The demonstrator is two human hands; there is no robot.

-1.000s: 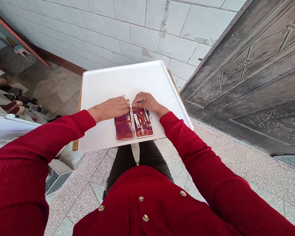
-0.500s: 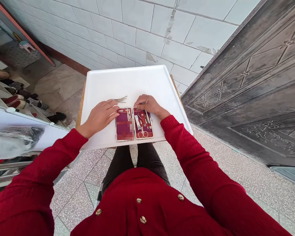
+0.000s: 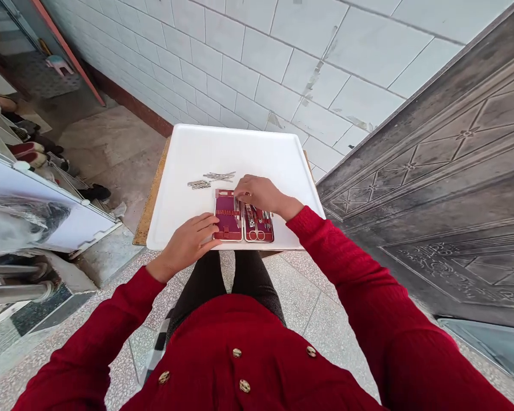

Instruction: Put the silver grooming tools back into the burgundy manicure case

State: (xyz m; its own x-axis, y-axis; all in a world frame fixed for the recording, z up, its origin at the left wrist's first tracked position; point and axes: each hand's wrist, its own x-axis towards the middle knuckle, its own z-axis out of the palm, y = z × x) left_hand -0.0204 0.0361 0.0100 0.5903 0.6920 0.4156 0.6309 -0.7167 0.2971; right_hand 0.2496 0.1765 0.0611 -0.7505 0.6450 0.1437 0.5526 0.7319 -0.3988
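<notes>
An open manicure case (image 3: 229, 236) with a purple and red lining lies on a white tray (image 3: 240, 149). My left hand (image 3: 192, 237) rests at its left edge, fingers stretched and touching the left half, the thumb apart near the front corner. Over the top middle of the case is my right hand (image 3: 259, 193), its fingers pinched together; what they hold is hidden. In the right half are small scissors (image 3: 257, 235), nail clippers (image 3: 251, 216) and other slim tools. Red elastic loops (image 3: 228, 213) cross the left half. Behind the case lie several thin metal tools (image 3: 220, 176) and a small metal cluster (image 3: 199, 184).
The tray sits on a wooden-edged stand (image 3: 152, 200). A tiled wall (image 3: 257, 51) rises behind it, and a dark patterned metal door (image 3: 445, 188) stands to the right. Shoes (image 3: 28, 154) on a rack and a white panel (image 3: 51, 211) are at the left.
My right hand has shifted over the case's middle. My left hand has slid down towards the front left corner, uncovering the small metal cluster. The camera view has turned slightly.
</notes>
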